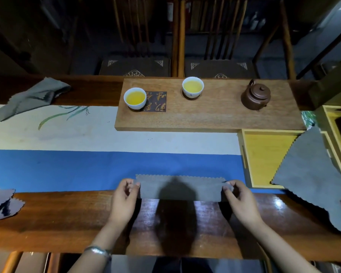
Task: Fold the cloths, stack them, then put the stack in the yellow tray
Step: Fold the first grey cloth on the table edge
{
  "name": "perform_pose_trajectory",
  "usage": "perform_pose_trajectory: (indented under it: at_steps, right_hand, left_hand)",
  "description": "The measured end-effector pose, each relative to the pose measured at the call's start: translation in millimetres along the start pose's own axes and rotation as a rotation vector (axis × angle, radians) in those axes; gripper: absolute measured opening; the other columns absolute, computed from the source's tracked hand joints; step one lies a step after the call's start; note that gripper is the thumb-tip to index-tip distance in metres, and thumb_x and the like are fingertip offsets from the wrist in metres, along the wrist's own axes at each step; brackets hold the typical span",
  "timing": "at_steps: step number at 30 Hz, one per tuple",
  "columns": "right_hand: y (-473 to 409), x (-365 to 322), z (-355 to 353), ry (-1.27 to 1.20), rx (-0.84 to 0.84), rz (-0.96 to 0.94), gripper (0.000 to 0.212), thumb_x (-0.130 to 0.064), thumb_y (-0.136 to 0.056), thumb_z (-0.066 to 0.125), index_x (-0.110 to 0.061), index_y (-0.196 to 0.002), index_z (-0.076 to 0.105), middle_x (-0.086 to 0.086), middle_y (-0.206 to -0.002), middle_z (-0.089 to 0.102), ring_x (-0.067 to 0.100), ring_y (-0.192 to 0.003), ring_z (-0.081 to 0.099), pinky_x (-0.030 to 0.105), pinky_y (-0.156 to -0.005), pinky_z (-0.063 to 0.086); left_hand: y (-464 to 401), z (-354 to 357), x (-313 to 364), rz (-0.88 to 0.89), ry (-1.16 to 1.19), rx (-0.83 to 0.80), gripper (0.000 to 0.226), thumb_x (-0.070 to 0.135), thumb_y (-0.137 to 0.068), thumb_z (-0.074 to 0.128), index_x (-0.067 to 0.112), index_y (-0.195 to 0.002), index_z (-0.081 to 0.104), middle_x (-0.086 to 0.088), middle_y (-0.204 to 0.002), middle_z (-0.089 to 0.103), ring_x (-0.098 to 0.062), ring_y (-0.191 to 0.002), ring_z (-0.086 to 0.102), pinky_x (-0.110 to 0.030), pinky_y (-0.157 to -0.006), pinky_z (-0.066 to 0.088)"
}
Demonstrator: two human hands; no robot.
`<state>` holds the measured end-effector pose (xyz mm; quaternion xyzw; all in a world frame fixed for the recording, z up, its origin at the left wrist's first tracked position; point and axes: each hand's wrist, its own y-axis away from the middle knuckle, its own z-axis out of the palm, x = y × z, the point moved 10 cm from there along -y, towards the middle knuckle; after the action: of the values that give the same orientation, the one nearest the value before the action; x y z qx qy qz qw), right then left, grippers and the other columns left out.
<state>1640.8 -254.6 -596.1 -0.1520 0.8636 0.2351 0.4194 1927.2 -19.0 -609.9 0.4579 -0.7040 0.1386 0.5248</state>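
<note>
A grey cloth (180, 188), folded into a long strip with zigzag edges, lies across the blue runner and the wooden table edge in front of me. My left hand (124, 198) pinches its left end and my right hand (238, 198) pinches its right end. A second grey cloth (311, 174) lies spread flat at the right, partly over the yellow tray (264, 154). A crumpled grey cloth (30, 97) sits at the far left of the table. Another crumpled cloth (2, 203) lies at the near left edge.
A wooden board (211, 117) at the back carries two white cups of yellow tea (135, 98) (192, 87) and a brown teapot (256, 95). Another yellow box (339, 123) stands at the far right. Two chairs stand behind the table.
</note>
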Motion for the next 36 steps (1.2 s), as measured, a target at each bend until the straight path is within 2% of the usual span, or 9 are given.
perform_pose_trajectory:
  at_steps: [3,8,11,17,23,27,29,32,36]
  right_hand:
    - [-17,3,6,0.057,0.004,0.048,0.011,-0.021,-0.094,0.056,-0.016,-0.084,0.057,-0.005,-0.078,0.063,0.004,-0.074,0.058,0.012,-0.058,0.040]
    - [-27,12,17,0.158,-0.005,0.109,0.016,-0.020,-0.095,0.052,-0.007,-0.087,0.056,0.002,-0.076,0.060,0.019,-0.071,0.056,0.030,-0.058,0.040]
    - [-26,16,19,0.201,0.017,0.134,0.019,-0.021,-0.096,0.051,-0.003,-0.091,0.055,0.007,-0.081,0.061,0.024,-0.074,0.055,0.034,-0.063,0.040]
    - [-27,17,18,0.212,0.055,0.148,0.018,-0.023,-0.097,0.048,-0.006,-0.090,0.049,0.002,-0.074,0.055,0.022,-0.068,0.051,0.032,-0.058,0.034]
    - [-31,23,19,0.294,0.042,0.185,0.023,-0.026,-0.096,0.051,-0.008,-0.083,0.046,-0.001,-0.065,0.049,0.013,-0.058,0.046,0.027,-0.046,0.028]
    - [-35,27,19,0.299,0.046,0.240,0.023,-0.026,-0.094,0.053,-0.007,-0.081,0.047,0.002,-0.068,0.051,0.023,-0.064,0.049,0.032,-0.052,0.031]
    - [-32,27,17,0.287,0.069,0.260,0.022,-0.026,-0.093,0.053,-0.008,-0.083,0.047,-0.001,-0.068,0.051,0.022,-0.064,0.049,0.030,-0.050,0.030]
    - [-23,19,8,0.178,0.144,0.254,0.015,-0.023,-0.093,0.053,-0.010,-0.090,0.047,-0.002,-0.077,0.052,0.021,-0.072,0.051,0.029,-0.054,0.033]
    - [-7,-9,-12,0.150,0.240,0.096,0.006,-0.013,-0.091,0.056,-0.009,-0.092,0.050,0.007,-0.090,0.052,0.021,-0.084,0.049,0.030,-0.071,0.037]
  left_hand:
    - [-13,5,-6,-0.037,-0.075,0.002,0.020,0.017,-0.095,0.056,0.005,-0.082,0.047,-0.003,-0.066,0.042,-0.015,-0.060,0.040,-0.028,-0.060,0.035]
    - [-28,4,-24,-0.102,-0.204,0.013,0.021,0.032,-0.094,0.056,0.019,-0.078,0.051,0.003,-0.067,0.055,-0.020,-0.066,0.056,-0.038,-0.066,0.045]
    - [-30,6,-22,-0.100,-0.212,0.017,0.022,0.034,-0.093,0.055,0.020,-0.077,0.050,0.002,-0.067,0.055,-0.020,-0.067,0.057,-0.037,-0.064,0.045]
    - [-34,9,-11,-0.071,-0.269,-0.011,0.022,0.034,-0.095,0.052,0.020,-0.079,0.051,0.002,-0.068,0.057,-0.018,-0.065,0.056,-0.034,-0.060,0.043]
    - [-34,12,-10,-0.095,-0.388,-0.025,0.024,0.030,-0.097,0.050,0.012,-0.081,0.051,0.001,-0.060,0.053,-0.024,-0.058,0.051,-0.034,-0.056,0.038]
    - [-34,8,-11,-0.133,-0.426,-0.016,0.026,0.034,-0.095,0.052,0.015,-0.078,0.052,0.003,-0.059,0.054,-0.019,-0.055,0.051,-0.029,-0.049,0.033]
    - [-33,0,-15,-0.158,-0.429,0.015,0.025,0.033,-0.093,0.055,0.017,-0.074,0.052,0.003,-0.061,0.057,-0.016,-0.057,0.053,-0.028,-0.048,0.032]
    - [-30,-20,-26,-0.225,-0.448,0.035,0.024,0.031,-0.092,0.056,0.018,-0.072,0.054,0.003,-0.064,0.065,-0.018,-0.064,0.061,-0.029,-0.054,0.041]
    - [-13,-40,-52,-0.387,-0.402,-0.021,0.031,0.034,-0.094,0.054,0.012,-0.073,0.061,-0.006,-0.071,0.073,-0.026,-0.073,0.070,-0.042,-0.076,0.055]
